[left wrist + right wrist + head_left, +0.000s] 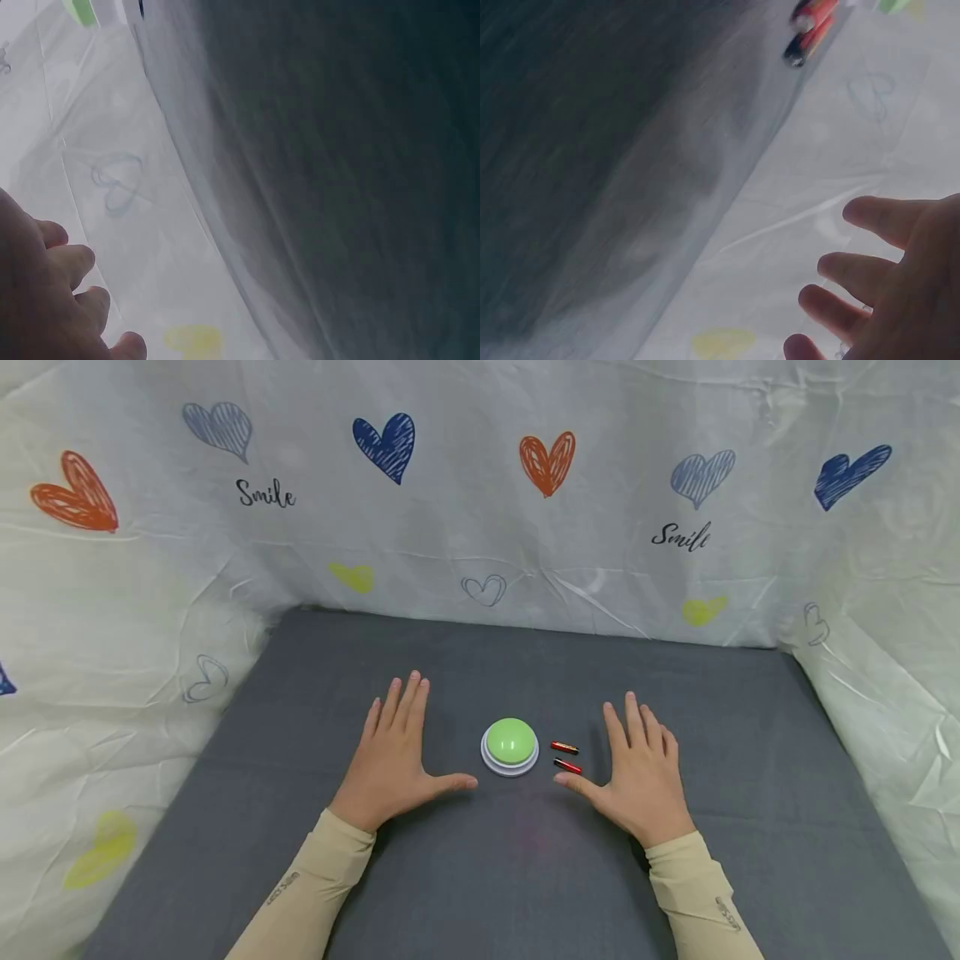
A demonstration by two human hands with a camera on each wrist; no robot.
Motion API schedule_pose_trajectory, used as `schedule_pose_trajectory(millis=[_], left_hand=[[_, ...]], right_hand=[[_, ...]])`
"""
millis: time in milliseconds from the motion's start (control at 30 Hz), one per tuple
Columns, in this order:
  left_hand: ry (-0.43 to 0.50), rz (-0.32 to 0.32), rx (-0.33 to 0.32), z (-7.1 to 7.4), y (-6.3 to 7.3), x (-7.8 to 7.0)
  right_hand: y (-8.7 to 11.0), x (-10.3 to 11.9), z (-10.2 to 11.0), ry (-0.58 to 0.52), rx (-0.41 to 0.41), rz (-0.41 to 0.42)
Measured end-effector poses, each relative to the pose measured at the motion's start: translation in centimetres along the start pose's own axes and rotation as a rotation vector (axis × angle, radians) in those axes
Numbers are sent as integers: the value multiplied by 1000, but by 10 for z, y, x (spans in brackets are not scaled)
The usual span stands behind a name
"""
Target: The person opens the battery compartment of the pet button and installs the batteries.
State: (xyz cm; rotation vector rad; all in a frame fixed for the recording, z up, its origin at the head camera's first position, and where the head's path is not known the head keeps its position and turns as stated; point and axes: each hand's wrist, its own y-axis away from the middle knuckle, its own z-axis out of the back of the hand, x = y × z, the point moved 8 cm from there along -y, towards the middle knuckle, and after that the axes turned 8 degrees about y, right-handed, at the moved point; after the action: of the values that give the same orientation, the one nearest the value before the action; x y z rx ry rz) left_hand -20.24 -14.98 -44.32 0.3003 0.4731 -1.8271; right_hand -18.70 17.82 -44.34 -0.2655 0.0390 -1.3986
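A round push-button light with a green dome [511, 741] and a white base [510, 771] sits mid-table in the head view. To its right lie two small red and black batteries, a farther one [565, 747] and a nearer one [567, 766]. My left hand [395, 766] is left of the dome, fingers straight and thumb stretched towards the base. On the other side, my right hand [639, 777] has its fingers spread, with the thumb tip close to the nearer battery. Both hands hold nothing. In the right wrist view the batteries [810, 28] show at the top.
A dark grey cloth [480, 877] covers the table. White sheeting [450, 527] printed with hearts and the word "Smile" hangs behind the table and along both sides. Beige sleeves [315, 877] cover both forearms.
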Motion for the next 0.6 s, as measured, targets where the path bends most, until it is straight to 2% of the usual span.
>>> schedule_pose_trajectory(millis=[300,467,600], left_hand=[[-12,-85,12,-17,-6,-38],[-22,-148,34,-30,-9,-57],[-6,-180,55,-37,-9,-65]], right_hand=[[-11,37,0,-3,-2,77],[-18,56,-2,-16,27,105],[-24,65,-6,-20,72,115]])
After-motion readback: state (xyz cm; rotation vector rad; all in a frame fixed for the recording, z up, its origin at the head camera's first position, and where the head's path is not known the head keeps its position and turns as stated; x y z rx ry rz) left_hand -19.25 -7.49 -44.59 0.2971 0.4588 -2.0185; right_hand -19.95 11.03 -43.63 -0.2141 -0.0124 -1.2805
